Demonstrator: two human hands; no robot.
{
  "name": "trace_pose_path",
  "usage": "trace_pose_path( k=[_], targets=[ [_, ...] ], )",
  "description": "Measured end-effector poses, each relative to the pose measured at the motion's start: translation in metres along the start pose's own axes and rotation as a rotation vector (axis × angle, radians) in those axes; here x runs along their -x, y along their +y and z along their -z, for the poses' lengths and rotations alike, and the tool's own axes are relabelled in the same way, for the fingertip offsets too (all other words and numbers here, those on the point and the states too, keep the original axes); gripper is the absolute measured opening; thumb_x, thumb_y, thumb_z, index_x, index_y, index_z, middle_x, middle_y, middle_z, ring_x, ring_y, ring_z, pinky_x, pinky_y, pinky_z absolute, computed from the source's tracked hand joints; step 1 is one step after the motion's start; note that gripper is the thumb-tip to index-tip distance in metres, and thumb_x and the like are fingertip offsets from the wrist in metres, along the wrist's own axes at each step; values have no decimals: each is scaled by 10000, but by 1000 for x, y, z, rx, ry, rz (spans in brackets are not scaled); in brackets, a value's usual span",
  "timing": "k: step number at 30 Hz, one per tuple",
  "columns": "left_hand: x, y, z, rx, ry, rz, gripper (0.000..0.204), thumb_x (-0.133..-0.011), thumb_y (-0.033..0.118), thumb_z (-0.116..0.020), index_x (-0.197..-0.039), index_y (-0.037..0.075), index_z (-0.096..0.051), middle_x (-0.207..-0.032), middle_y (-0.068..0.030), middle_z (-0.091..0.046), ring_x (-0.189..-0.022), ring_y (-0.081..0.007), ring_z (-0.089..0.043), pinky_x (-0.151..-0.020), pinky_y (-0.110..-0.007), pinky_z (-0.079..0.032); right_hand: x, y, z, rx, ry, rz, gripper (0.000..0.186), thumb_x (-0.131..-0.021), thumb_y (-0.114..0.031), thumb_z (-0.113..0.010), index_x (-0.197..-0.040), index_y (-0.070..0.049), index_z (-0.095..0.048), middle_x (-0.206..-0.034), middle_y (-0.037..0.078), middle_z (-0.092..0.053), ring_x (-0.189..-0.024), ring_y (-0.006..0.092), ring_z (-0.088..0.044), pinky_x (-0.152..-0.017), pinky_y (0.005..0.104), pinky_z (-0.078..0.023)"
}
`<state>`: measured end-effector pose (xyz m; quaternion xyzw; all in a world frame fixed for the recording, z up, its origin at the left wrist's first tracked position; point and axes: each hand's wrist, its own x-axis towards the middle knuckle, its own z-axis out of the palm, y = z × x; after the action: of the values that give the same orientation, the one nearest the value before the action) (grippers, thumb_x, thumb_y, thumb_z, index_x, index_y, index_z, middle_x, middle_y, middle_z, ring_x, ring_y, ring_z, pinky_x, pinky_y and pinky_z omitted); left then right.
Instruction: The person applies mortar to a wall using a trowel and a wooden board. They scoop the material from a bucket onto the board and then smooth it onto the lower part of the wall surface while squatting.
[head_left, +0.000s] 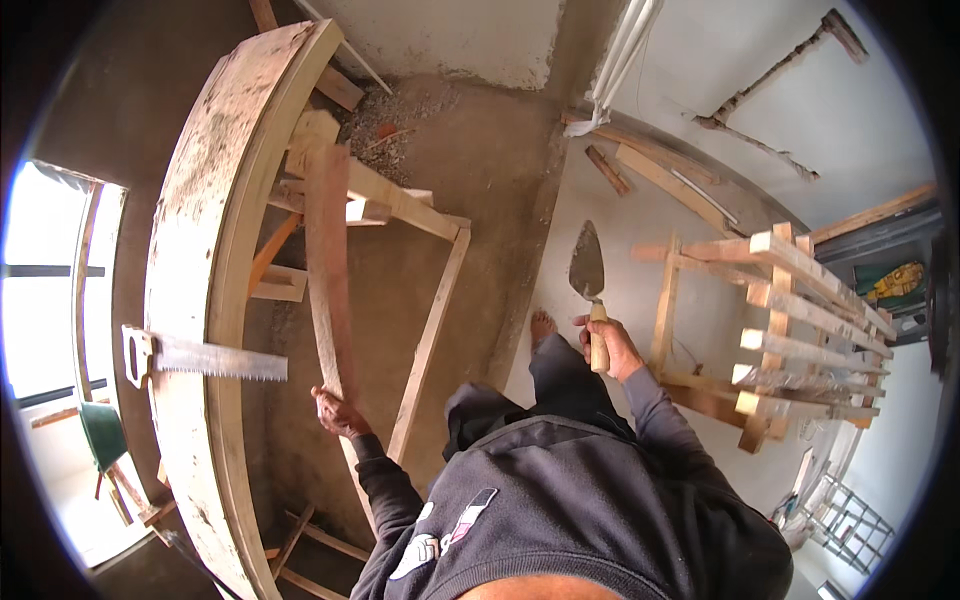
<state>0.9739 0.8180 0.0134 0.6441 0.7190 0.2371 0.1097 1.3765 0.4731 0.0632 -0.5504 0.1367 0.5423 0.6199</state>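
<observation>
My right hand (622, 352) is wrapped round the wooden handle of a pointing trowel (587, 262). The blade is pointed, grey and tilted upward, away from my body. On the left, my left hand (340, 412) closes on the edge of a long wooden board (328, 265), which slants up and away in front of me. A handsaw (215, 360) with a pale grip lies across the thick wooden workbench top (185, 260), left of that hand, its toothed blade sticking out past the bench edge. Nothing touches the trowel blade.
A light wooden frame (432, 335) stands under and beside the board. To the right is a slatted wooden rack (790, 330). Loose wood pieces (608, 170) lie along the far wall, near white pipes (622, 60). Rubble (385, 135) is heaped at the far corner. A green wheelbarrow (103, 435) stands far left.
</observation>
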Motion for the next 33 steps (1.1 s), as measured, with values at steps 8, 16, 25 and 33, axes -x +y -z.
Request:
trace_pose_path(
  k=[8,16,25,33],
  targets=[
    [33,94,20,169,160,19,505,-972,359,-353,-915,-38,-659,-826,-192,-659,-749,-320,-601,-724,-418,-440,-70,-132,-7,114,-155,-57,268,-784,-189,-595,-1008,-43,-610,-715,29,-553,-525,119,-517,-472,280,-464],
    [34,84,23,238,139,76,424,-907,286,-368,-885,-28,-652,-835,-139,-656,-789,-260,-602,-756,-372,-457,-138,-194,-81,263,-289,-138,280,-771,-164,-610,-1026,-53,-592,-694,28,-559,-530,116,-538,-462,288,-484],
    [38,85,18,86,244,114,388,-887,259,-369,-872,-17,-643,-822,-126,-631,-807,-293,-580,-802,-390,-438,-226,-244,-150,419,-443,-162,289,-870,-191,-527,-1105,-25,-556,-756,44,-570,-603,132,-559,-520,296,-497],
    [73,149,-6,-81,851,691,430,-992,307,-425,-1223,-53,-473,-1243,-252,-483,-1126,-363,-482,-967,-434,-367,-282,-262,-198,332,-445,-254,330,-865,-249,-604,-1105,-28,-559,-780,40,-570,-649,132,-560,-578,294,-510]
  ],
)
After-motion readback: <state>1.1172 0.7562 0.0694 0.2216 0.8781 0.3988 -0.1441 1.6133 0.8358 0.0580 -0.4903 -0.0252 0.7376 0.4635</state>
